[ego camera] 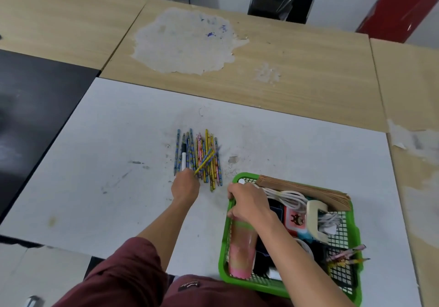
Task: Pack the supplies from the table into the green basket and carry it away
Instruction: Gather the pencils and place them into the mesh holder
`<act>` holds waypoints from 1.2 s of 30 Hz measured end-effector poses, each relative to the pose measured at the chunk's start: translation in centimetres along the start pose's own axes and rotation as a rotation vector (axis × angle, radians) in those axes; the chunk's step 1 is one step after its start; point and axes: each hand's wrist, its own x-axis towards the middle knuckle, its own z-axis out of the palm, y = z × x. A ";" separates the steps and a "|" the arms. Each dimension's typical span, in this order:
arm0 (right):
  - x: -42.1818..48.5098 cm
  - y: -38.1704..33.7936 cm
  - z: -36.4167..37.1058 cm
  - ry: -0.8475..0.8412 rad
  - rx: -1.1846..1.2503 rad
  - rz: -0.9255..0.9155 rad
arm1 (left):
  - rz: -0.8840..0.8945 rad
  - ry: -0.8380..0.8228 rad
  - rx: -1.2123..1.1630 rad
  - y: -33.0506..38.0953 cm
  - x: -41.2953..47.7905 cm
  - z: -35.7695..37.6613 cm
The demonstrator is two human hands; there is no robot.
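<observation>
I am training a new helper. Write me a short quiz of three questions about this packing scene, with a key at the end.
1. True or false: the big pile of colourful patterned pencils lies inside the green plastic mesh basket.
2. Which hand grips pencils at that pile? A: left hand. B: right hand.
3. Fill in: the coiled white cable lies in the ____.
Key: 1 false; 2 A; 3 basket.

My left hand [185, 185] reaches toward 12 o'clock, arm nearly straight, fingers pinching a few pencils [205, 161]. My right hand [249, 203], at 3 o'clock from it, lies knuckles up, fingers curled over the basket [244, 175] rim.
</observation>
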 end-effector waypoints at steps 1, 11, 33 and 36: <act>0.0 0.1 0.1 0.004 0.002 -0.001 | -0.002 0.006 -0.017 0.0 -0.1 0.0; -0.3 2.5 0.4 -0.040 0.438 -0.051 | 0.167 -0.012 -0.521 2.6 -4.1 -1.3; -15.7 22.5 2.0 0.252 0.598 0.026 | 0.581 -0.335 -0.095 13.7 -16.7 6.3; -15.8 23.2 2.8 0.198 0.407 -0.061 | 0.551 -0.268 -0.059 13.7 -17.1 7.1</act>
